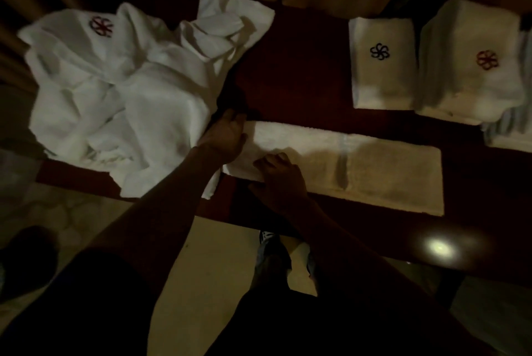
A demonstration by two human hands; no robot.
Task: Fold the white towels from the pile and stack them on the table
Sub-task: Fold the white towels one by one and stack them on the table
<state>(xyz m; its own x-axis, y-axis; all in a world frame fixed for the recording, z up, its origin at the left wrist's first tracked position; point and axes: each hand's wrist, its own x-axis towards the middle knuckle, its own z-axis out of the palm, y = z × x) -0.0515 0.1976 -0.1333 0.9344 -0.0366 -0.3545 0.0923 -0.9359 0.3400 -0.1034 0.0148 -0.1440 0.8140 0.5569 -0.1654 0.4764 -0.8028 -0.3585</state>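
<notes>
Right grip [277, 174] presses open-fingered on the folded towel's [374, 171] end nearest the pile [115, 90], left grip's [227, 137] hold there unclear; mid-fold, that end likely needs carrying across next

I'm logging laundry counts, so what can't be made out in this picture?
Head view:
Towels in the pile: overlapping folds hide the count.
Layers in the red-logo stack: blurred, dim.
Striped cloth at right: cut off by the frame edge.
Left hand's grip on the long towel: fingertips lost in shadow.
</notes>
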